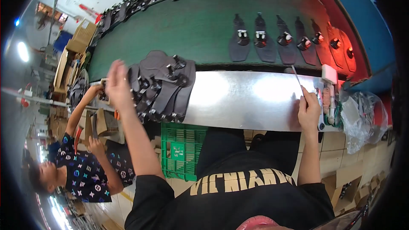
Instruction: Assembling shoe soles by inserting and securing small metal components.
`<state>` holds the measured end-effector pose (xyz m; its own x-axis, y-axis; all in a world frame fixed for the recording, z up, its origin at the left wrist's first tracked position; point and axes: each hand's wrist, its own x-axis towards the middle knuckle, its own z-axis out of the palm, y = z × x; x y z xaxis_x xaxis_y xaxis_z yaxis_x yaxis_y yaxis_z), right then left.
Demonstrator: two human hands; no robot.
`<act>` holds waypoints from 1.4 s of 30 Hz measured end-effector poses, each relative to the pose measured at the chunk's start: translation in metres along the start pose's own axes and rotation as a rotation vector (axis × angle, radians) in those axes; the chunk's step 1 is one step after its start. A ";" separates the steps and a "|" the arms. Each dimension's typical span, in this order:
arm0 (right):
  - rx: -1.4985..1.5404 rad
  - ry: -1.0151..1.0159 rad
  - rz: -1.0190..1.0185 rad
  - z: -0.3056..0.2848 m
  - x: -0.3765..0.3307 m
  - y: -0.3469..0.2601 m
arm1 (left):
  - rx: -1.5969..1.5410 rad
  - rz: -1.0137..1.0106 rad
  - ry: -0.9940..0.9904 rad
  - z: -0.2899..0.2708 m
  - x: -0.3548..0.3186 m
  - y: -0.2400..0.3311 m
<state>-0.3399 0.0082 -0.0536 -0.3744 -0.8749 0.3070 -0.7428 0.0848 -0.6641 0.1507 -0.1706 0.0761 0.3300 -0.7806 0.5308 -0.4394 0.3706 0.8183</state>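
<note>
The right hand (310, 110) has its fingers clamped on a thin, pale stick-like tool (295, 76), which slants up and left over the far edge of the metal bench (238, 102). The left hand (118, 86) is raised and blurred beside the pile of dark grey sole-shaped pieces (164, 83), covering part of that pile's left side; whether its fingers grip anything, I cannot tell. The pile lies at the bench's left end, its shiny dark fittings showing among overlapping pieces.

Just right of the right hand, a white block (329, 73) and a white tube (332, 102) crowd the bench end. Beyond the bench, a row of similar pieces (267, 53) lies on the green belt (183, 25), the rightmost lit red. More line the belt's far side. At left, a co-worker (85, 168) reaches an arm toward the pile's side.

A crumpled clear bag (364, 121) hangs off the right end; its contents are unclear. Below, an open cardboard box (351, 173) holds small dark things. A slatted green crate (175, 164) stands under the bench, its inside hard to read.
</note>
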 end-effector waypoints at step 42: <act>0.627 -0.420 -0.218 -0.003 -0.048 -0.133 | -0.966 -0.837 -0.754 0.061 -0.211 0.055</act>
<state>-0.2249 0.0410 0.0222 0.0779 -0.9585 0.2741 -0.2770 -0.2849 -0.9177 0.0056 -0.0162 -0.0050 -0.4323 -0.8897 -0.1467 0.4663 -0.3599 0.8081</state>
